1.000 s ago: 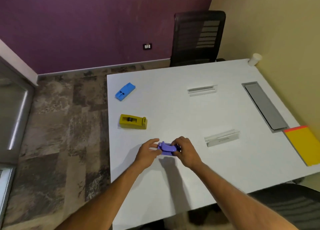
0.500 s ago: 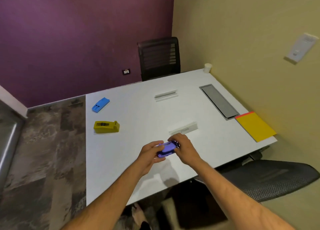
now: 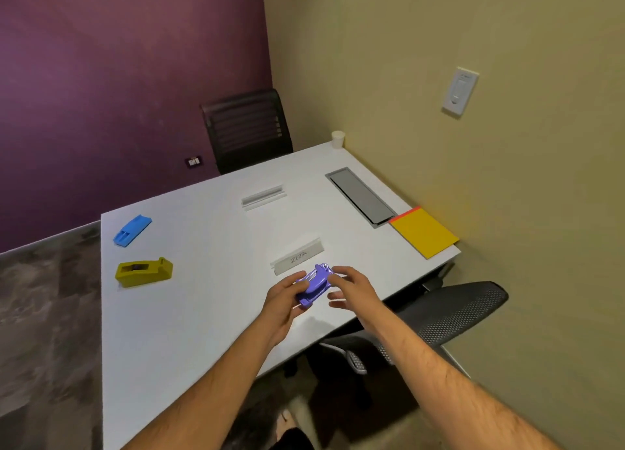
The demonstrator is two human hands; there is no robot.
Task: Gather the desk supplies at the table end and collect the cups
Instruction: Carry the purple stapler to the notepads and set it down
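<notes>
My left hand grips a purple stapler, lifted a little above the white table near its right edge. My right hand hovers just right of the stapler with its fingers spread, off it. A yellow tape dispenser and a blue stapler lie along the table's left side. A white paper cup stands at the far right corner. A yellow notepad lies at the right edge.
Two clear nameplate holders lie mid-table. A grey cable hatch is set into the table by the wall. One black chair stands at the far end, a mesh chair at the right side.
My right hand has let go of the purple stapler and opened; the left hand keeps it and has tilted it. My view has swung to the right and pulled back.
</notes>
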